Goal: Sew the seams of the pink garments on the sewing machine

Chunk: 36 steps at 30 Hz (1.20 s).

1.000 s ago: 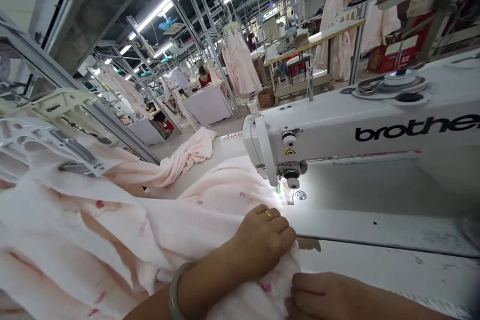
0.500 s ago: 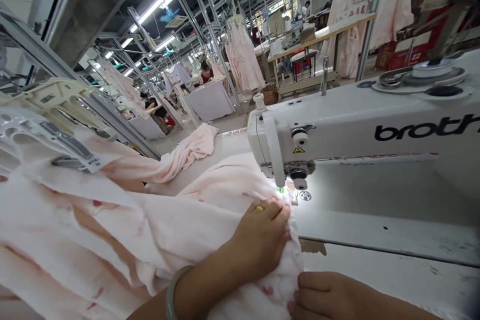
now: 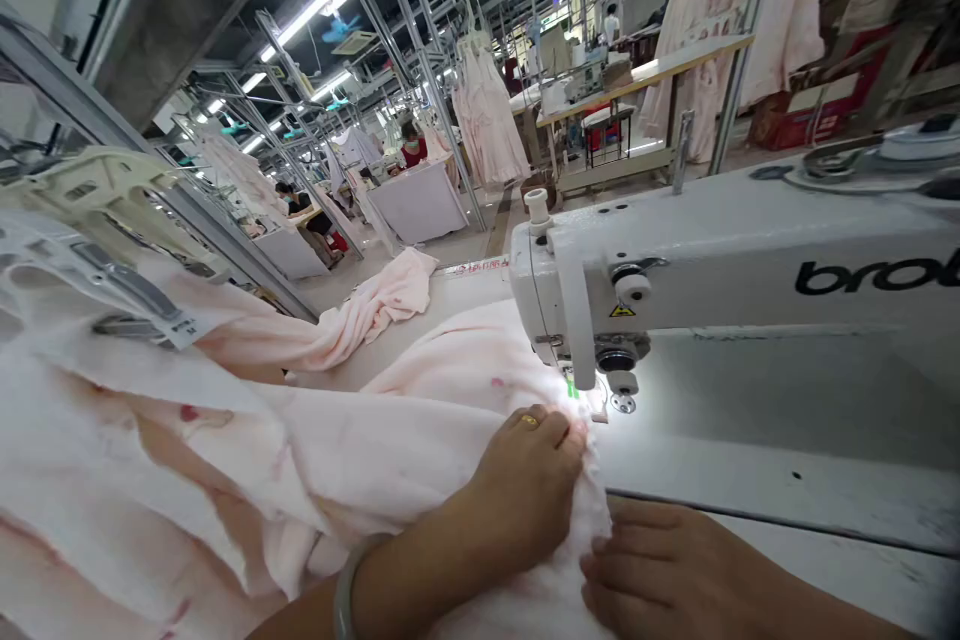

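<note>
Pale pink fleecy fabric (image 3: 420,440) with small red prints runs under the head of a white sewing machine (image 3: 720,250). Close in front of the lit needle area, my left hand (image 3: 529,480), with a ring and a wrist bangle, is closed on the fabric near its edge; its fingertips are partly hidden in the folds. Lower down along the same edge, my right hand (image 3: 667,565) pinches the fabric from the right side, thumb hidden. The needle itself is masked by the white guard (image 3: 574,320) and the glare.
Plastic hangers (image 3: 112,270) with pink garments crowd the left side. A bunched pink piece (image 3: 390,295) lies at the back of the machine table (image 3: 465,285). Metal rails (image 3: 157,160) slant past on the left. Farther off are hung garments (image 3: 487,110), a worktable (image 3: 652,70) and seated people.
My right hand has moved up along the fabric edge and shows more fully. The left hand stays at the needle area. The machine appears shifted slightly right and down in the view.
</note>
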Each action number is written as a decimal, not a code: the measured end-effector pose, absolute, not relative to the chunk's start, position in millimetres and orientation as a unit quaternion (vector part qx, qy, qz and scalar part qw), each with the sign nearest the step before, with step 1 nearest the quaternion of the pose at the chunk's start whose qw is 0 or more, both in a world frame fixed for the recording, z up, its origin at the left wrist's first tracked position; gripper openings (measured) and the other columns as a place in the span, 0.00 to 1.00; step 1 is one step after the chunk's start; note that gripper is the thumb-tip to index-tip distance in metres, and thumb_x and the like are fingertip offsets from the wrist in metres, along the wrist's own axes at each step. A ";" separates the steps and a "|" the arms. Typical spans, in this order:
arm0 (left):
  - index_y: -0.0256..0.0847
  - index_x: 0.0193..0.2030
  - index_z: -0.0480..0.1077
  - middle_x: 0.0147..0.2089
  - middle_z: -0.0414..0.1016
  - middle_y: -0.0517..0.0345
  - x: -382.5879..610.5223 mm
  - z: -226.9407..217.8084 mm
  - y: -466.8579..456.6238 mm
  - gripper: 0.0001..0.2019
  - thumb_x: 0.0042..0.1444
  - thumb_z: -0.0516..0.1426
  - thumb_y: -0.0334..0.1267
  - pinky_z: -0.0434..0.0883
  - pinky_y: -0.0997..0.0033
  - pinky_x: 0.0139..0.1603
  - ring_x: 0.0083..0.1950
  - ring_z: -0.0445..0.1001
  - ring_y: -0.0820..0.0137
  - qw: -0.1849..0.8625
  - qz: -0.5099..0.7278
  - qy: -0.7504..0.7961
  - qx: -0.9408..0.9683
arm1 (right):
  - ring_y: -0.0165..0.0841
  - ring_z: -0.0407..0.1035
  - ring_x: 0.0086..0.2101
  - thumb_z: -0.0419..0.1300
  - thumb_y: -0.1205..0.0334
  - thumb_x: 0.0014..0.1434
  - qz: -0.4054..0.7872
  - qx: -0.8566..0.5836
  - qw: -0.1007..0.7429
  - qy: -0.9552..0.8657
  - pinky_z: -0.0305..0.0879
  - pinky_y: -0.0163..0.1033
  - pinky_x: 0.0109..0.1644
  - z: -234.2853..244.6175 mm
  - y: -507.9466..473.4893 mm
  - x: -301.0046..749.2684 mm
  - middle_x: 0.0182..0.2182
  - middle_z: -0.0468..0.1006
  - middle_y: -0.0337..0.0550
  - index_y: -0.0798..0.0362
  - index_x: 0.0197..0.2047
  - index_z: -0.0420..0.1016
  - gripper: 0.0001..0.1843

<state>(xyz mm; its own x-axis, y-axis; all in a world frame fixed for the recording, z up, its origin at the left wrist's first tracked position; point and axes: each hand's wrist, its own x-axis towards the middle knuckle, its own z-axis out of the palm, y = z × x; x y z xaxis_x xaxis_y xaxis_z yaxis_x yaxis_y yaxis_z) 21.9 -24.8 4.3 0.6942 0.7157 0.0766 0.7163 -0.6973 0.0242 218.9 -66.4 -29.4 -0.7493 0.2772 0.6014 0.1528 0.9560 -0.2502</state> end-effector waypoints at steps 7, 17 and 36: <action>0.33 0.62 0.70 0.63 0.75 0.38 21.7 19.7 -6.1 0.22 0.62 0.55 0.27 0.74 0.52 0.64 0.63 0.75 0.53 -0.014 0.002 -0.380 -0.925 | 0.34 0.74 0.33 0.47 0.73 0.76 0.071 -0.163 0.350 -0.920 0.67 0.40 0.44 -40.8 -47.5 220.5 0.31 0.81 0.43 0.52 0.42 0.79 0.19; 0.36 0.60 0.70 0.61 0.76 0.41 13.6 5.5 -11.1 0.18 0.64 0.55 0.28 0.73 0.54 0.66 0.63 0.75 0.55 -0.055 -0.065 -0.359 -0.930 | 0.35 0.75 0.32 0.47 0.73 0.75 0.082 -0.193 0.343 -0.916 0.68 0.40 0.43 -36.6 -40.9 222.0 0.31 0.81 0.44 0.52 0.42 0.80 0.21; 0.39 0.48 0.73 0.51 0.81 0.48 13.5 22.1 14.7 0.08 0.68 0.53 0.28 0.75 0.59 0.58 0.53 0.79 0.59 -0.114 -0.033 -0.388 -0.914 | 0.37 0.76 0.31 0.48 0.69 0.76 0.104 -0.267 0.318 -0.904 0.69 0.45 0.42 -26.6 -5.4 228.3 0.32 0.83 0.41 0.51 0.39 0.79 0.19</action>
<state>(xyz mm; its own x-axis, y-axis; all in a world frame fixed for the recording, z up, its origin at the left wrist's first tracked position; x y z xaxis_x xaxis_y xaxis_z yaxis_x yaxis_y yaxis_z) 13.5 14.7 22.1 0.6971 0.7164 -0.0284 0.7013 -0.6731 0.2346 228.3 -5.4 -26.6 -0.6554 0.5492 0.5185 0.4164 0.8355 -0.3585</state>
